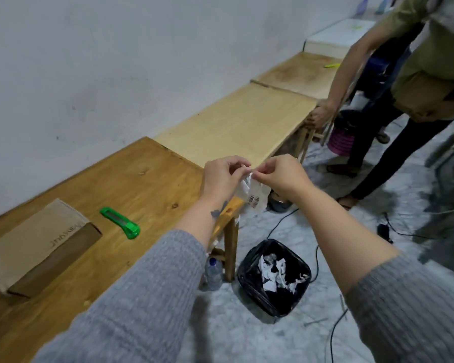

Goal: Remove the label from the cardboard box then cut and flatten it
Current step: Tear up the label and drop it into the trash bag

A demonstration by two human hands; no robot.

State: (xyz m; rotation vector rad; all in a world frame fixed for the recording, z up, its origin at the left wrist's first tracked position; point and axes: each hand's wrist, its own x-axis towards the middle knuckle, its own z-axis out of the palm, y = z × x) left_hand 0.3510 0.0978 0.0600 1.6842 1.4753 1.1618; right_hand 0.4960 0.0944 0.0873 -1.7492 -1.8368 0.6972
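Label (pixel 254 196), peeled and crumpled, is pinched at its top by the left hand (pixel 222 176) and right hand (pixel 281 176), above the bin (pixel 274 277). Disposal seems underway; next, the green cutter (pixel 119 222) beside the cardboard box (pixel 34 247) must be fetched from the surface (pixel 147 179).

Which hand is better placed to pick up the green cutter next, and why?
Left. The left hand is over the table edge, nearer the green cutter; the right hand is over the floor.
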